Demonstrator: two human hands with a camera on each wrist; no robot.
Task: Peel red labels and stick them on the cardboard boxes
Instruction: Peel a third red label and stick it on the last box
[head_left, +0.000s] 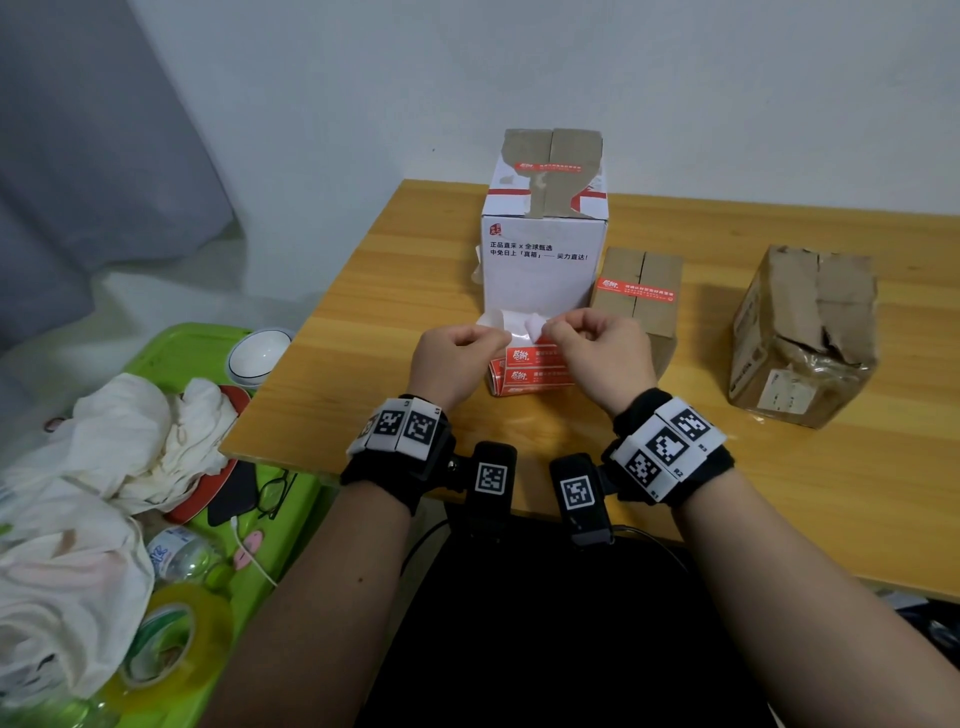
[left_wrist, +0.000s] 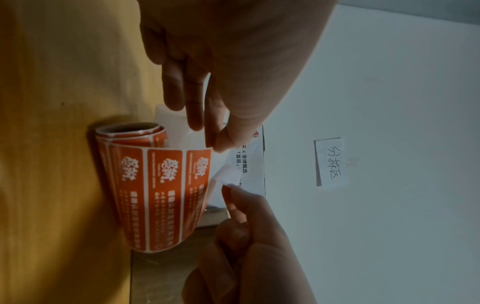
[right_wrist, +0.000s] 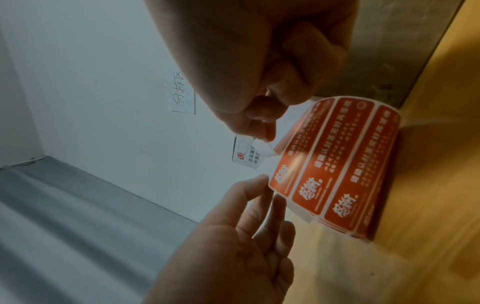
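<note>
While the roll of red labels (head_left: 530, 371) sits on the wooden counter (head_left: 363, 291) right in front of the tall white box (head_left: 543, 260), both hands are up over it working the loose end. Left hand (head_left: 457, 358) has its fingers (left_wrist: 193, 111) curled in, pinching the white backing strip (head_left: 496, 322) with the thumb. Right hand (head_left: 597, 353) is balled up tighter, its fingertips (right_wrist: 259, 123) pinching a pale, see-through corner at the strip's edge; can't tell if that's label or liner.

Head view is the only one that gets the whole layout: small brown box (head_left: 636, 306) just right of the white box with a red label across its top, crumpled brown box (head_left: 802, 338) further right, well apart.

Left wrist view shows what the head view hides: the roll's hollow core and three labels unrolled in a row. Both wrist views also catch a handwritten paper note (left_wrist: 330, 161) taped on the wall behind the white box.
</note>
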